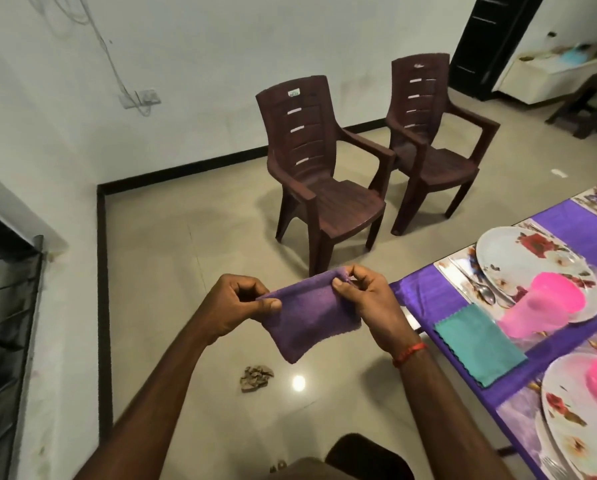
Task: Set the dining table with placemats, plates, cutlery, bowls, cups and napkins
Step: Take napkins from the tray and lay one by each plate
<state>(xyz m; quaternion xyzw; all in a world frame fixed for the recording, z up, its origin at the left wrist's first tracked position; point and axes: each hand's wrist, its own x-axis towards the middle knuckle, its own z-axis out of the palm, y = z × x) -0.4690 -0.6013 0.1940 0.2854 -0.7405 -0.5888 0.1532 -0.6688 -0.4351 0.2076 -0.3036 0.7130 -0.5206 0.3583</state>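
In the head view, a folded purple napkin (311,320) is pinched at its top corners over the floor, with the left hand (241,306) at 9 o'clock and the right hand (369,299) at 3 o'clock. Both hands are curled. It is best held taut, then laid flat beside the near plate (574,427), like the teal napkin (480,344).

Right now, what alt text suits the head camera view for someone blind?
The left hand and right hand pinch a folded purple napkin by its top edge above the floor. At right, a purple-clothed table carries floral plates, pink cups and a teal napkin; two brown chairs stand beyond.
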